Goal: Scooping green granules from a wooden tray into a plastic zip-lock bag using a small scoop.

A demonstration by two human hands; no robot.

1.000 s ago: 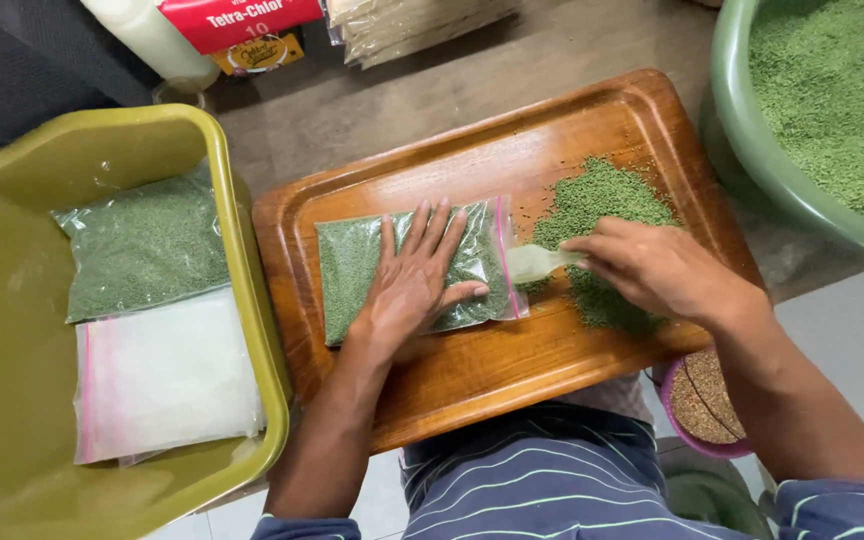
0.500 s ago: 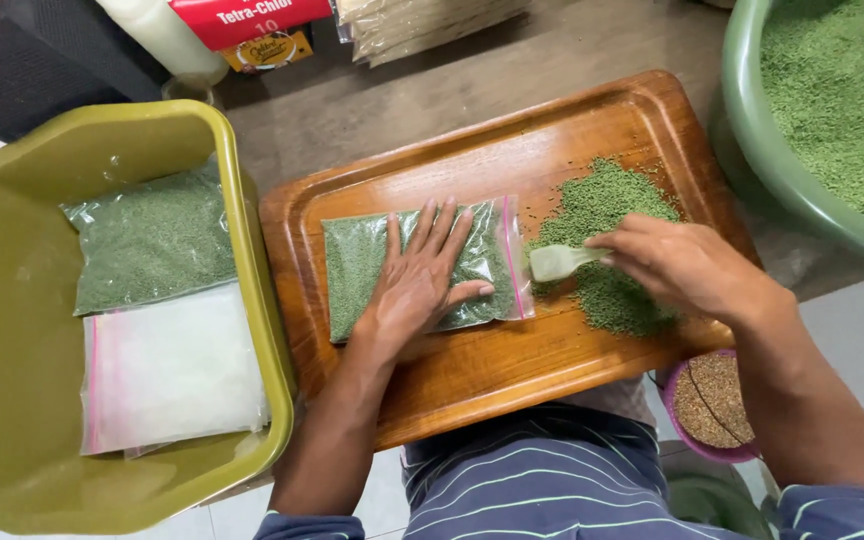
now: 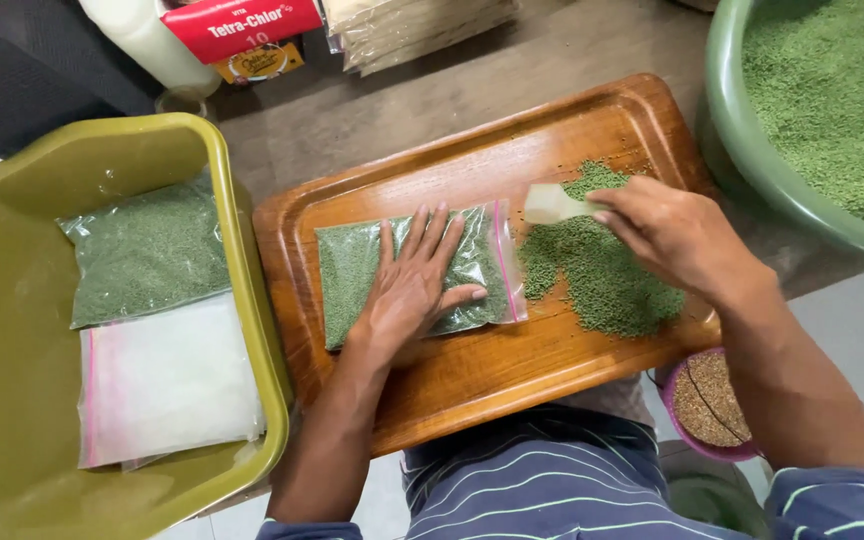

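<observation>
The left hand (image 3: 407,290) lies flat, fingers spread, grip open, pressing a clear bag of green granules (image 3: 407,270) onto the wooden tray (image 3: 472,375). The right hand (image 3: 677,235) pinches a small pale scoop (image 3: 550,204), held over the loose green granule pile (image 3: 597,270) just beside the bag's pink-edged mouth.

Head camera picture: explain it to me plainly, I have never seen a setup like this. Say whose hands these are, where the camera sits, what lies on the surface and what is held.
There is no machine here: a person wears a camera on the head, so you look down at their own two hands. The left hand lies flat on a clear bag of green granules on a wooden tray. The right hand holds a small pale scoop over a loose green pile on that tray. On the left, an olive tub holds another green bag and a white bag. At upper right is a green basin full of granules.
</observation>
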